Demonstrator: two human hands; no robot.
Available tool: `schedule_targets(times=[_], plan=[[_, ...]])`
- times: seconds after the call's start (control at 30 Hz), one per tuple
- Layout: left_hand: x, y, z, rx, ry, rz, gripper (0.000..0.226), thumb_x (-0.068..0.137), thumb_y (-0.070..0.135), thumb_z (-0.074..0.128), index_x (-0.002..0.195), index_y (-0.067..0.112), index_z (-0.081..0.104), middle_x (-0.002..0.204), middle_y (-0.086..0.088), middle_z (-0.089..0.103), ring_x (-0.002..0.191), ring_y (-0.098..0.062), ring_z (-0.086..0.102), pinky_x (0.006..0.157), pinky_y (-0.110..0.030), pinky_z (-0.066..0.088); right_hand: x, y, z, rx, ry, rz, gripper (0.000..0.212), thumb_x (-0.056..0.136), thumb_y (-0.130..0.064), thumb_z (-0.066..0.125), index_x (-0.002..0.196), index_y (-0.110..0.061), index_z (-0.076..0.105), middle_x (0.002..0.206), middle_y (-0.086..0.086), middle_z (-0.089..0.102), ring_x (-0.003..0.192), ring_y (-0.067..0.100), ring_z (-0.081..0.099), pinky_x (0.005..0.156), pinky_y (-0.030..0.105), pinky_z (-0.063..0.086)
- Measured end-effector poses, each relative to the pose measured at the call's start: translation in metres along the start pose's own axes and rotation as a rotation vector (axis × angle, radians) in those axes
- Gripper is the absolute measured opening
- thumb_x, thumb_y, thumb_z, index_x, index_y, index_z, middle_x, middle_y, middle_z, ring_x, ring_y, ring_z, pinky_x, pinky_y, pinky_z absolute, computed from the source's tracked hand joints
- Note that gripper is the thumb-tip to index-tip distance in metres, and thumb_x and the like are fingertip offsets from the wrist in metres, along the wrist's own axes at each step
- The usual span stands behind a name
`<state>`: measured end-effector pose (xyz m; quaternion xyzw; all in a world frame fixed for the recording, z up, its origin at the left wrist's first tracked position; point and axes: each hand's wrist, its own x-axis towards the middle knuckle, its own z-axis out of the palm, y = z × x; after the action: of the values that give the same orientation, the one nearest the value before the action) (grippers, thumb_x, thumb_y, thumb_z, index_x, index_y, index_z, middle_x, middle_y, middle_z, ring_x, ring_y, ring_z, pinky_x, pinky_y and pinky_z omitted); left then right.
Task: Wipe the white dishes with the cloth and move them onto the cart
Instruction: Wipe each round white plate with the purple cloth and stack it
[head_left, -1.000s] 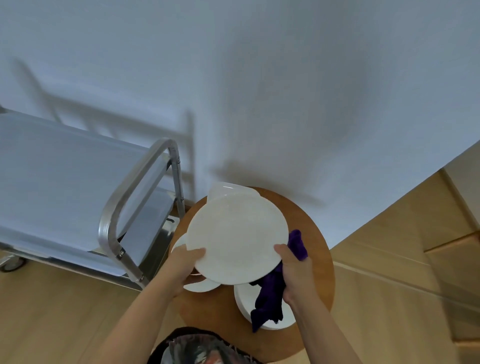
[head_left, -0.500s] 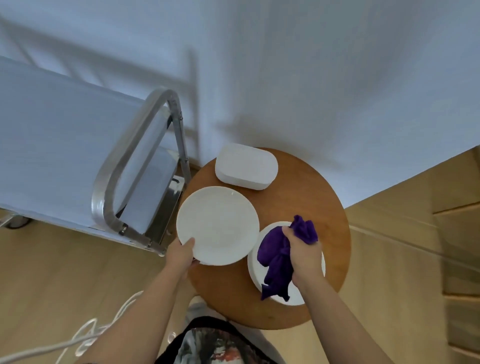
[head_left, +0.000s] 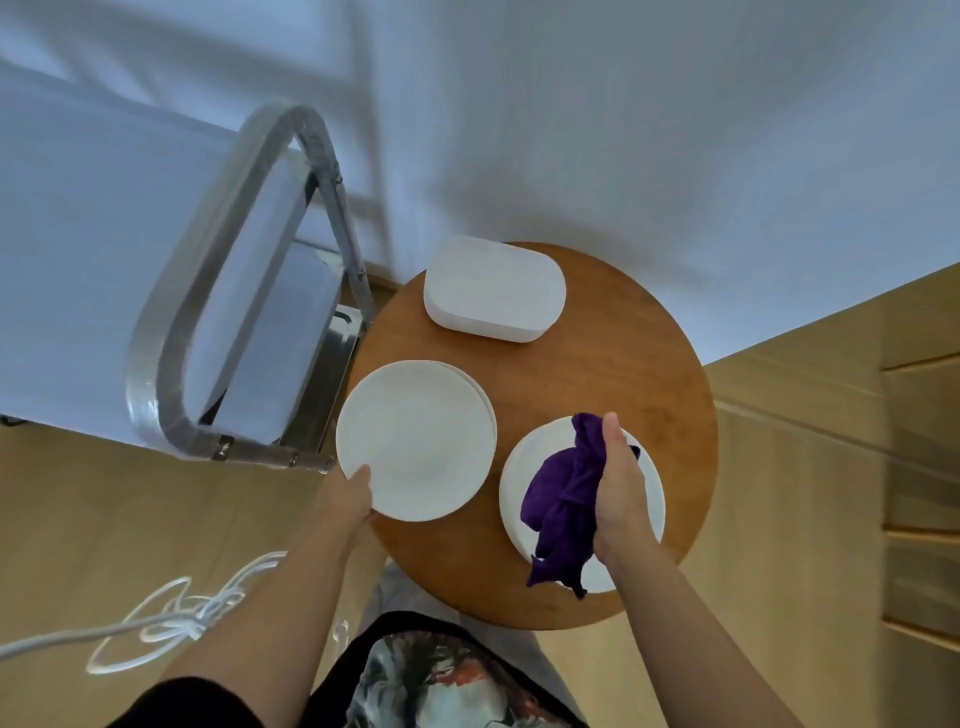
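Head view, steeply downward (close) over table (head_left: 613, 364)

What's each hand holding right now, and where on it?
Left hand: round plate, gripped at its near-left rim. Right hand: purple cloth, bunched at its top, over another plate.

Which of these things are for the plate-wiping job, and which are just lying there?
For the job:
- purple cloth, held in the right hand
- round plate, gripped by the left hand
- round plate under the cloth
- rounded oblong dish
- cart

Just lying about:
- white cable on the floor
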<state>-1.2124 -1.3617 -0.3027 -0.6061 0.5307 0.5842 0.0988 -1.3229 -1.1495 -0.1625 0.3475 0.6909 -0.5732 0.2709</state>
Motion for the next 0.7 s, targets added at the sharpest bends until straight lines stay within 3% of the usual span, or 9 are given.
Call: schedule_targets(times=[0.1,0.2,0.3,0.43,0.5,0.57,0.7], plan=[[0.007,0.000,-0.002,0.410,0.111,0.106,0.038,0.098,0.023,0.045,0.128,0.000,0.050,0.125,-0.020,0.058,0.114,-0.038,0.054,0.088,-0.040,0.046,0.006,0.000,-0.006,-0.040,0.064,-0.073,0.040,0.094,-0.049,0.048,0.128,-0.030,0.043,0.111,0.002,0.057,0.097,0.021,0.058,0.073,0.034,0.054],[0.018,-0.001,-0.006,0.533,0.064,0.116,0.036,0.097,0.023,0.046,0.118,-0.006,0.054,0.115,-0.025,0.061,0.105,-0.039,0.058,0.083,-0.039,0.046,0.007,0.001,-0.011,-0.084,0.083,-0.133,0.059,0.091,-0.044,0.056,0.140,-0.033,0.025,0.118,0.000,0.049,0.100,0.021,0.056,0.063,0.027,0.051],[0.027,-0.003,-0.008,0.442,-0.024,0.028,0.034,0.096,0.020,0.046,0.116,-0.006,0.054,0.113,-0.031,0.059,0.105,-0.045,0.058,0.091,-0.049,0.050,0.010,0.001,-0.015,-0.074,0.073,-0.166,0.074,0.085,-0.040,0.065,0.143,-0.031,0.019,0.121,0.001,0.048,0.100,0.020,0.056,0.062,0.026,0.051],[0.015,0.000,0.001,0.083,-0.024,-0.123,0.041,0.093,0.019,0.052,0.126,-0.006,0.049,0.120,-0.031,0.055,0.098,-0.036,0.059,0.074,-0.037,0.051,0.013,0.003,-0.022,-0.124,0.065,-0.196,0.092,0.080,-0.039,0.072,0.148,-0.031,0.011,0.124,-0.004,0.041,0.104,0.020,0.052,0.068,0.027,0.047],[-0.001,0.000,0.007,-0.027,0.025,-0.126,0.040,0.093,0.022,0.054,0.124,-0.004,0.050,0.097,-0.019,0.058,0.094,-0.031,0.057,0.081,-0.037,0.050,0.013,0.003,-0.027,-0.141,0.051,-0.197,0.090,0.079,-0.038,0.074,0.147,-0.029,0.015,0.121,-0.005,0.043,0.102,0.019,0.052,0.067,0.026,0.047],[-0.023,-0.002,0.017,-0.043,0.034,-0.160,0.033,0.093,0.024,0.054,0.116,0.001,0.050,0.085,-0.010,0.053,0.086,-0.027,0.055,0.082,-0.039,0.049,0.014,0.003,-0.032,-0.119,0.032,-0.179,0.073,0.079,-0.036,0.074,0.137,-0.024,0.031,0.115,-0.002,0.052,0.098,0.019,0.057,0.069,0.029,0.053],[-0.074,-0.003,0.056,0.142,-0.275,-0.378,0.040,0.093,0.035,0.054,0.105,-0.003,0.053,0.088,-0.014,0.060,0.073,-0.024,0.059,0.058,-0.033,0.050,0.020,0.002,-0.046,-0.080,0.027,-0.197,0.038,0.081,-0.037,0.071,0.111,-0.022,0.055,0.103,0.004,0.063,0.090,0.023,0.063,0.074,0.037,0.057]])
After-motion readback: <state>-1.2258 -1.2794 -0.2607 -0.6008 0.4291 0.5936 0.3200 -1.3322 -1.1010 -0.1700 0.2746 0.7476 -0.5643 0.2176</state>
